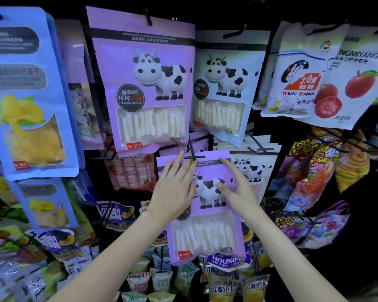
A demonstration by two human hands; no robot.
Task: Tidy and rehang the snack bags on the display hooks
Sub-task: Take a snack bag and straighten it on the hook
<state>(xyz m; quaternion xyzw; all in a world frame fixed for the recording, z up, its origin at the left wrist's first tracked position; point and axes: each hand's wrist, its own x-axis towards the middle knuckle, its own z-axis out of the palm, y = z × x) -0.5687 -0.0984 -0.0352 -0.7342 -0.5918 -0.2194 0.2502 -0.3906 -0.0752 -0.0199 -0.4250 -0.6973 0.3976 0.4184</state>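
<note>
Here both hands (205,188) press flat a glossy purple bag (207,214).

I log, off the hooks:
- yellow-green packets (222,286), loose, heaped along the rack's bottom edge
- pale packets (13,280), bottom left corner, blurred
- dark rack (254,120) behind everything

A purple snack bag (207,205) with a cartoon cow and a clear window of white sticks hangs slightly tilted on a black display hook (193,156); its top edge sits at the hook's crossbar.
</note>
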